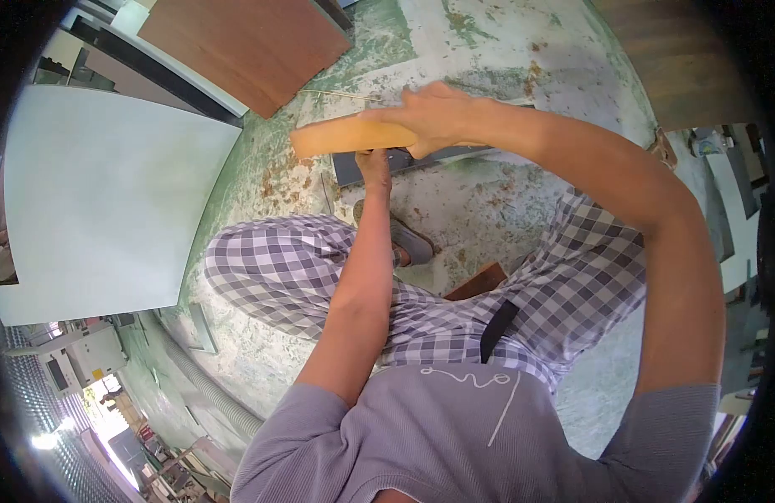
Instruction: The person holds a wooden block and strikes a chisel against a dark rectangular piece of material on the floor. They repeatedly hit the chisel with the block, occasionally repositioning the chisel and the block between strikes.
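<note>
My right hand (442, 119) is closed around one end of a long yellow-orange block (337, 137), which looks slightly blurred. The block extends leftward from that hand, above a dark grey board (349, 170) on the floor. Just beneath the block is my left hand (375, 165), its fingers curled over the board and partly hidden by the block. Something small and dark shows beside those fingers, too covered to name.
The worn green-and-white floor (454, 201) carries brown debris. A brown panel (236, 50) leans at the upper left, near a large pale panel (111, 193). A ribbed hose (207, 381) lies lower left. My sandalled foot (414, 241) is close to the board.
</note>
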